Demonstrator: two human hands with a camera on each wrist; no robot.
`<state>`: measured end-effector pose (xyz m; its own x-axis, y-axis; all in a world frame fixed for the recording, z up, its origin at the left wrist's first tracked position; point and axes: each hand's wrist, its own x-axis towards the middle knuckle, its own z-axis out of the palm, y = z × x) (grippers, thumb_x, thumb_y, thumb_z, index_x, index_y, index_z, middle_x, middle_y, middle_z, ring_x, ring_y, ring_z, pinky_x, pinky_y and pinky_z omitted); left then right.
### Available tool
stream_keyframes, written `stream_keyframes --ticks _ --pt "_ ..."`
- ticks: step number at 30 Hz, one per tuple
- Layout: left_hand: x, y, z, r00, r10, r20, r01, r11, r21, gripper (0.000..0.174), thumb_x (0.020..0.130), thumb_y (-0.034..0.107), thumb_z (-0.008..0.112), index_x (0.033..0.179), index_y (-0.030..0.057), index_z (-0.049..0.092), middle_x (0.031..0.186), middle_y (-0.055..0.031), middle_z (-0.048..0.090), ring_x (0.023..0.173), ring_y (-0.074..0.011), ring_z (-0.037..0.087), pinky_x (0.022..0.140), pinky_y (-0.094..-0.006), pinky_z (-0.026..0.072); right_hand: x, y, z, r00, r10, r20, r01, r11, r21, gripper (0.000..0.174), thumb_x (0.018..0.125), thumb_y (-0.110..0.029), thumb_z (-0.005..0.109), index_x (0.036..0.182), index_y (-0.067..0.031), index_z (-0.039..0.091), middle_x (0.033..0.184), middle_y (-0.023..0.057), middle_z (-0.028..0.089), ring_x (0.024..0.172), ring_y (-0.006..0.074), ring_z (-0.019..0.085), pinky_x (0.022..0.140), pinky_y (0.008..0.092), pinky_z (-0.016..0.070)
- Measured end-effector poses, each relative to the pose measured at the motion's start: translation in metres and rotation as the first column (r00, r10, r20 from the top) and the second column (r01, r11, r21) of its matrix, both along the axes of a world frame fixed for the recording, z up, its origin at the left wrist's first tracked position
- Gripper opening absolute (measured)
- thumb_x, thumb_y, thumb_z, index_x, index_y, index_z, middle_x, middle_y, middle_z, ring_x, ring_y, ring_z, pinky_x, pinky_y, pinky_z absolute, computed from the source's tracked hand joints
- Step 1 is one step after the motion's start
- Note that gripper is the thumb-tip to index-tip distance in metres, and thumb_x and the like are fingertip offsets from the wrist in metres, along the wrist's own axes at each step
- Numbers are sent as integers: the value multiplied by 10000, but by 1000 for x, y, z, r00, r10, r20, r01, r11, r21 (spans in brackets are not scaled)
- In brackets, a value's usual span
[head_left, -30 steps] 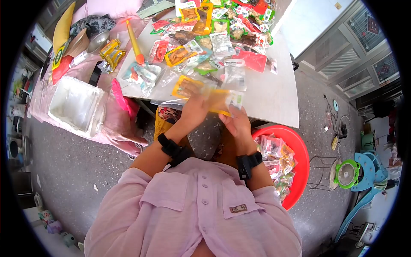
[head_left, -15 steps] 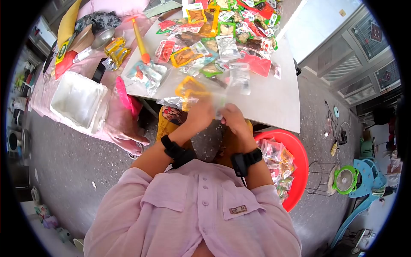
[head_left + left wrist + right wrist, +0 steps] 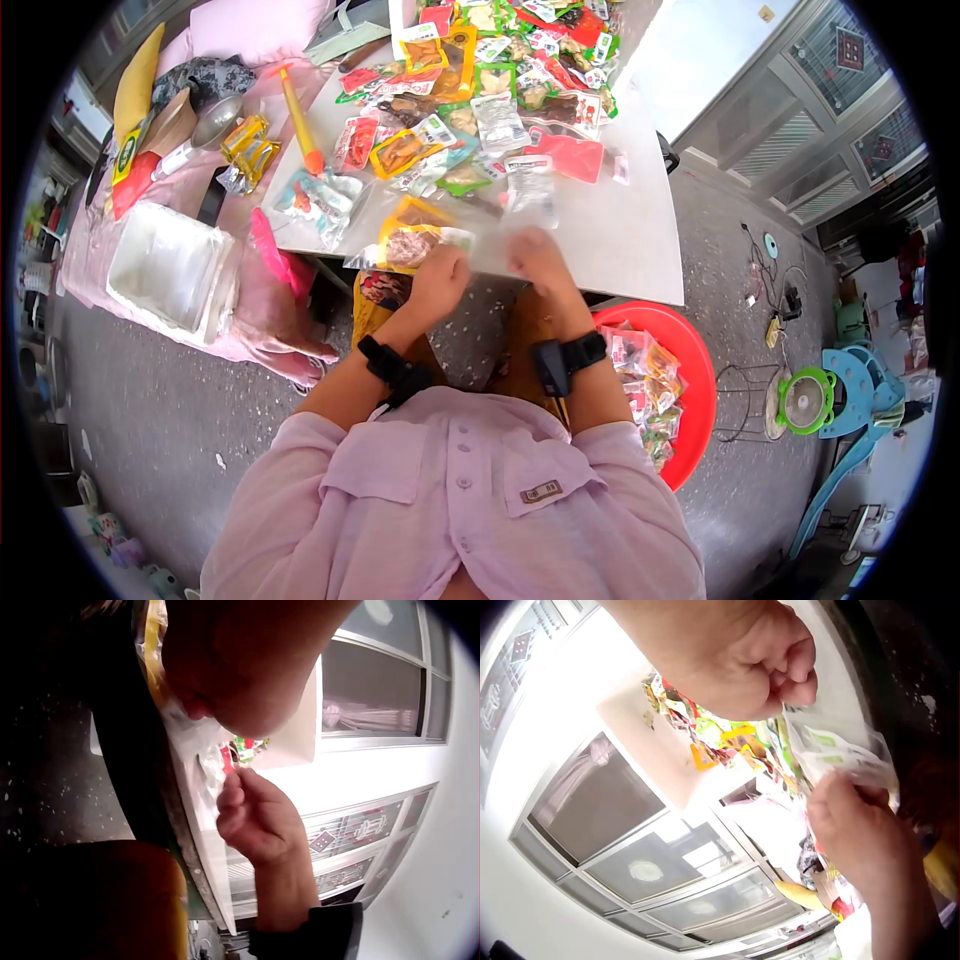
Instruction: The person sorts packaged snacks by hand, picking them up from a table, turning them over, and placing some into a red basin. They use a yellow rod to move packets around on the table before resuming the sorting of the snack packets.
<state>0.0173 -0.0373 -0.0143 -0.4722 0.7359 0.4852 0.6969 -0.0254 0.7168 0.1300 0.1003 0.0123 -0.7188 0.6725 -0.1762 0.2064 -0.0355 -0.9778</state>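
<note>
My left hand grips a clear plastic bag at the table's front edge. Yellow-edged food packets with brownish contents overlap the bag, just beyond the left knuckles in the head view. My right hand, blurred there, is a short way to the right with its fingers curled. The right wrist view shows the right fingertips pinching the near corner of the clear bag, which stretches across to the left hand. A silvery white packet lies just beyond the right hand.
Many colourful food packets cover the far part of the table. A red tub full of packets stands at the right. On the left, a white foam box rests on pink cloth, near a yellow-and-orange stick.
The yellow packet held between both hands has moved left, beside the other yellow packet by the left hand. The right hand has come off that packet and curled its fingers.
</note>
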Motion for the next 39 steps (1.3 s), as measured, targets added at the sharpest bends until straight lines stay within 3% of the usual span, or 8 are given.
stream_keyframes --ticks 6,9,10,14,18,23,33,39 --pt "-7 11 -5 997 12 -82 -11 1000 5 40 715 52 494 730 18 481 682 -151 492 673 -319 482 588 -371 391 14 70 -13 881 -440 -175 390 466 794 222 696 -140 552 820 37 503 681 141 544 557 222 549 536 300 435" --pt "-5 14 2 999 13 -53 -12 1000 20 39 712 53 495 724 18 483 683 -150 494 672 -319 483 588 -373 391 3 94 -21 846 -525 -92 416 543 729 287 672 -160 571 861 46 507 760 194 562 695 290 559 630 333 437" --pt "-5 15 2 998 8 -58 -8 1000 16 42 715 62 487 723 22 480 689 -146 491 682 -321 480 593 -380 391 1 94 -14 922 -366 127 315 899 304 340 658 -192 574 887 51 510 818 223 559 814 318 539 704 360 420" --pt "-6 13 2 998 -12 -67 12 1000 3 50 721 79 471 721 29 476 700 -138 486 701 -323 475 601 -391 391 -6 108 -33 967 -235 98 90 674 733 369 650 -208 576 890 61 499 773 214 548 707 329 542 662 365 429" --pt "-6 13 2 998 -19 -63 20 1000 14 56 719 80 472 716 24 473 699 -138 485 699 -321 475 600 -388 391 1 153 -50 769 -630 -105 625 707 332 270 674 -169 567 830 45 519 739 142 540 602 256 540 526 324 434" --pt "-7 14 2 999 -7 -48 7 1000 -9 44 709 66 490 715 23 488 688 -142 494 678 -318 483 590 -379 393 -11 151 -8 823 -552 -135 543 834 -101 116 705 -101 532 758 2 526 658 66 504 532 120 502 374 235 381" --pt "-9 15 -3 998 2 -69 -1 1000 12 45 704 64 504 718 22 499 688 -141 509 673 -315 495 594 -375 400 70 174 -14 924 -354 142 340 933 116 74 665 -67 459 683 -15 508 551 31 471 485 116 475 374 231 388" --pt "-8 15 0 1000 14 -15 -15 998 -58 67 712 99 487 732 37 503 726 -136 513 724 -316 497 629 -386 407 101 203 -13 521 -762 385 70 487 870 344 653 -290 596 895 -49 558 871 150 596 755 302 585 616 427 461"
